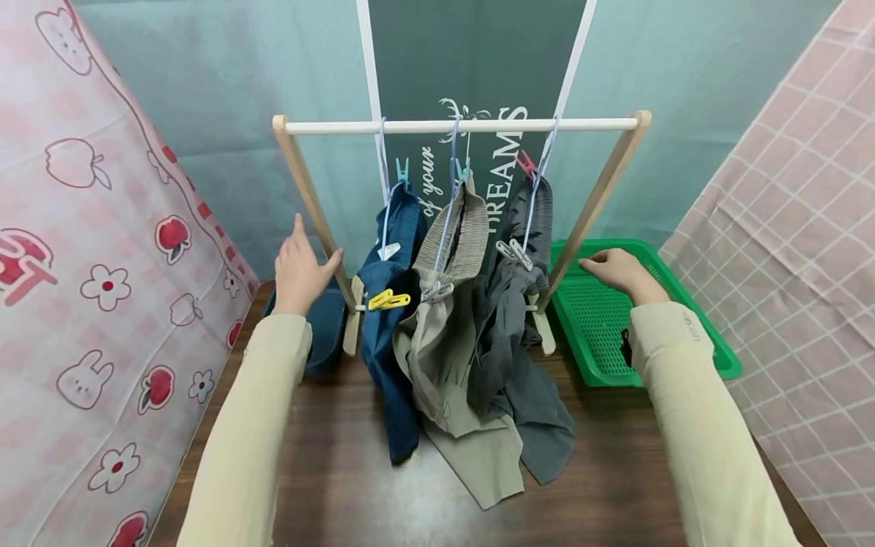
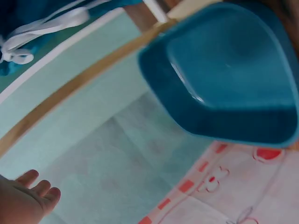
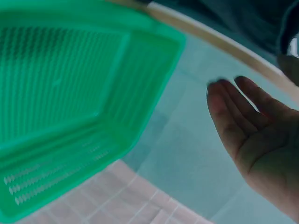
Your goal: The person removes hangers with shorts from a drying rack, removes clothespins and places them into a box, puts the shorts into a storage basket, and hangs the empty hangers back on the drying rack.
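Observation:
My left hand (image 1: 298,270), fingers spread and holding nothing, is beside the left post of a wooden drying rack (image 1: 311,190). Over the inner part of the green basket (image 1: 690,311) hovers my right hand (image 1: 620,272); in the right wrist view its fingers are extended and its palm bare. Between the hands, three pairs of trousers hang from hangers on the rack's white bar (image 1: 424,128): blue trousers (image 1: 388,357), beige trousers (image 1: 472,448) and dark grey trousers (image 1: 536,422). Clothespins grip their waistbands, among them a yellow clothespin (image 1: 388,300) and a pink clothespin (image 1: 525,163).
A blue basin (image 1: 324,330) stands behind the rack's left foot; the left wrist view looks into its bare inside. Trouser legs trail onto the brown tabletop (image 1: 328,471). Patterned cloth (image 1: 109,251) and checked cloth (image 1: 807,289) flank the table, with a green backdrop behind.

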The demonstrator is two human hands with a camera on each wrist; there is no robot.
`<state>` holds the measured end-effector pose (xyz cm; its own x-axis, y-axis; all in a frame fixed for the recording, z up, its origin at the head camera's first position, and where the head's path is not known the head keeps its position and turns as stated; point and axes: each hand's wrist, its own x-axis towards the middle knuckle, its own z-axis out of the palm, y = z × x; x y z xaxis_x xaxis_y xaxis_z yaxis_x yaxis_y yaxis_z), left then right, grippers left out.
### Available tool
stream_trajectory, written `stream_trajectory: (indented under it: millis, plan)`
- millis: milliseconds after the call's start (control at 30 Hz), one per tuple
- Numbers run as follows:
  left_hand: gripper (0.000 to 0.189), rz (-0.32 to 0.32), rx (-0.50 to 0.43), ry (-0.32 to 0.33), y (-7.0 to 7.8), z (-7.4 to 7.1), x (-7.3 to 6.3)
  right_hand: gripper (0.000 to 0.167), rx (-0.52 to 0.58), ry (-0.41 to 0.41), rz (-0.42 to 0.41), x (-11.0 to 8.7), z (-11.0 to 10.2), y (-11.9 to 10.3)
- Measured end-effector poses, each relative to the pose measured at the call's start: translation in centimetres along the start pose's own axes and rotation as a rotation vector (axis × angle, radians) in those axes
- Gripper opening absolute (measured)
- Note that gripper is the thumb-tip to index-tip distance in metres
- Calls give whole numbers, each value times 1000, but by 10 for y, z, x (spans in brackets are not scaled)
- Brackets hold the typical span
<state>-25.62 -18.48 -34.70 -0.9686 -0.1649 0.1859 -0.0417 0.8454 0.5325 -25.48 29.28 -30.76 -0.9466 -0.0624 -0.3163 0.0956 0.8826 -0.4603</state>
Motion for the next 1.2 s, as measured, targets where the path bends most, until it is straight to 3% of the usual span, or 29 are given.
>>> stream_trajectory:
  millis: [167, 233, 333, 433, 533, 667, 933, 1200]
  plan:
    - [82, -72, -262, 86, 14, -9, 3, 52, 301, -91, -18, 1, -4, -17]
    - [79, -103, -374, 105, 19, -14, 5, 52, 399, -88, -12, 2, -4, -27]
    - [71, -142, -525, 122, 26, -21, 9, 49, 506, 27, 10, 1, -3, -46]
    - [65, -166, -626, 100, 32, -25, 13, 45, 679, 153, 51, -3, -3, -66]
    - [63, -154, -635, 49, 35, -25, 17, 45, 888, 197, 61, -10, -5, -84]
    - [62, -97, -602, -4, 36, -22, 20, 47, 1076, 141, 31, -17, -7, -103]
    - [57, -35, -487, 25, 35, -19, 22, 53, 1106, 97, -62, -25, -4, -122]
    - [57, -73, -392, 43, 35, -14, 22, 60, 1138, 96, -64, -25, -1, -127]
